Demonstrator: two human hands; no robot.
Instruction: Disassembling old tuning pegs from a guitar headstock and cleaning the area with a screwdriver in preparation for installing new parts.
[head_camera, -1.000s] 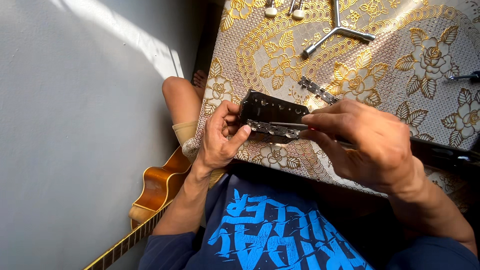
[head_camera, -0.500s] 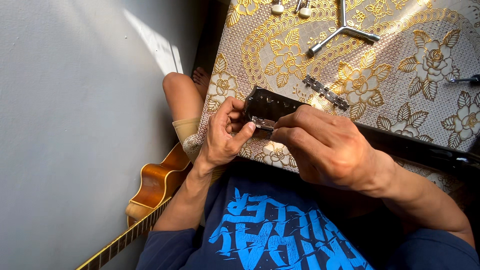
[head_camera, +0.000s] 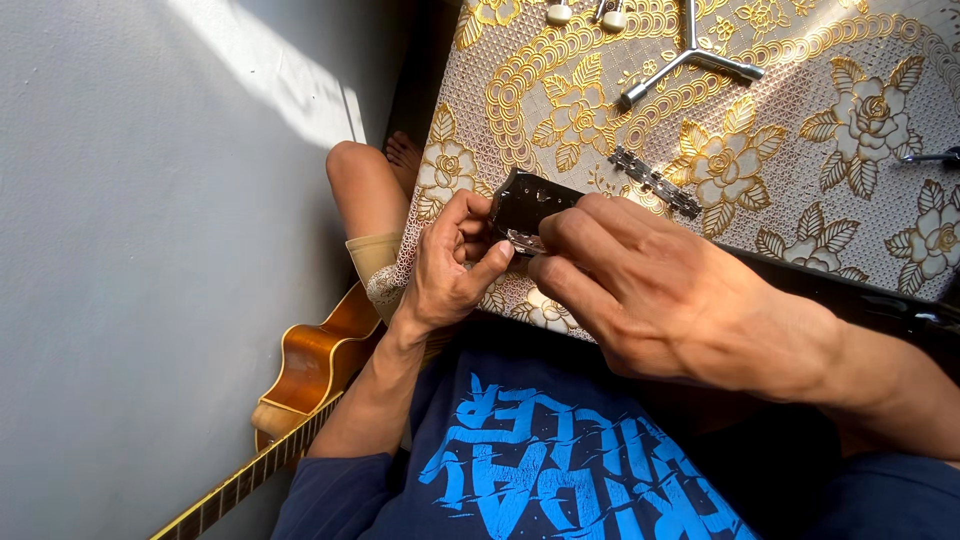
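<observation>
Two hands are steadying a dark guitar headstock (head_camera: 525, 205) at the near edge of the gold-flowered tablecloth (head_camera: 800, 150): the left hand (head_camera: 445, 265) pinching its end, the right hand (head_camera: 650, 290) gripping across it, bracing it; beyond the headstock, a strip of tuning machines (head_camera: 655, 183) is lying ready.

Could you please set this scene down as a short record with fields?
left hand: grips the end of the black guitar headstock
right hand: fingers pinch at the headstock's near edge
table cover: gold flower pattern
on the cover: metal tuner strip, three-armed wrench, two white knobs
floor, left: orange guitar lying by the grey wall
</observation>
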